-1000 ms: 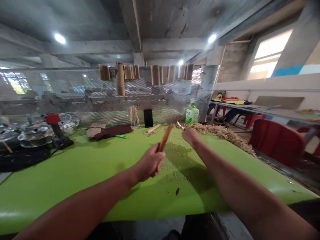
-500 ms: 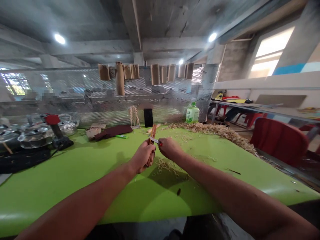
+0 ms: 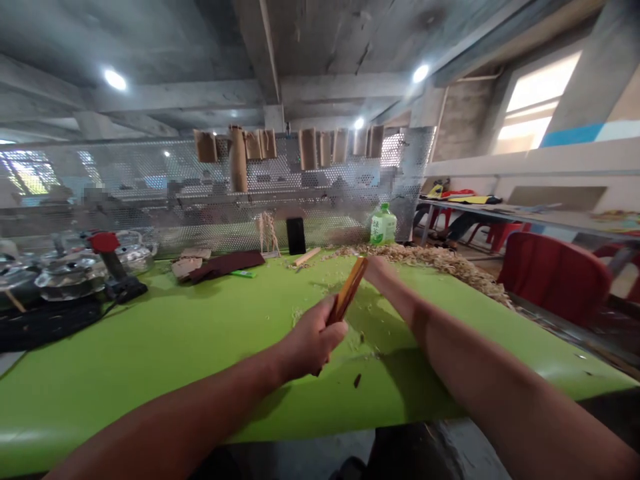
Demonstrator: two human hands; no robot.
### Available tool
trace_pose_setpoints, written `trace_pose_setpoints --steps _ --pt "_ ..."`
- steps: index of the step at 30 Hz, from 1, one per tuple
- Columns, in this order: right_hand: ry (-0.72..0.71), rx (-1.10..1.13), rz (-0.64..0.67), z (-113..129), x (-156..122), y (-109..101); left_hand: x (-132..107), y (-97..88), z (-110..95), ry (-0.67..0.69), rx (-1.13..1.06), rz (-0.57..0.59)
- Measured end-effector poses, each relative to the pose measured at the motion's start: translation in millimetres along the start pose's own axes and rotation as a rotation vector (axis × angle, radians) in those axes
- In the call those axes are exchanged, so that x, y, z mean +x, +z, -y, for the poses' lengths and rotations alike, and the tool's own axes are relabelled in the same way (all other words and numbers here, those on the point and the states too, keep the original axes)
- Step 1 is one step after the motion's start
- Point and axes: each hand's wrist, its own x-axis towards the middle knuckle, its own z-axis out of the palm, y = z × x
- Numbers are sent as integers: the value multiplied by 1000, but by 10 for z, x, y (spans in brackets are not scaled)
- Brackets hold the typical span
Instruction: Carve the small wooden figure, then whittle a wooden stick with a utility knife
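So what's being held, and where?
The left hand grips the wooden stick by its lower end; the right hand's hold, near the tip, cannot be told.

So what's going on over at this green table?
A person is working at the green table with bare hands. The left hand grips the lower end of a wooden stick, which tilts up and away. The right hand is at the stick's far tip; what it holds is hidden. Pale wood shavings are heaped along the far edge.
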Motion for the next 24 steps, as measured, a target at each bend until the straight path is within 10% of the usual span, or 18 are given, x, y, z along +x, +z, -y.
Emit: trace_pose_setpoints --steps 12,24 --pt "-395 48 -47 576 -692 119 335 -345 215 -39 -295 -178" --pt "-414 -76 -56 566 -714 129 298 -311 148 -68 -218 -118"
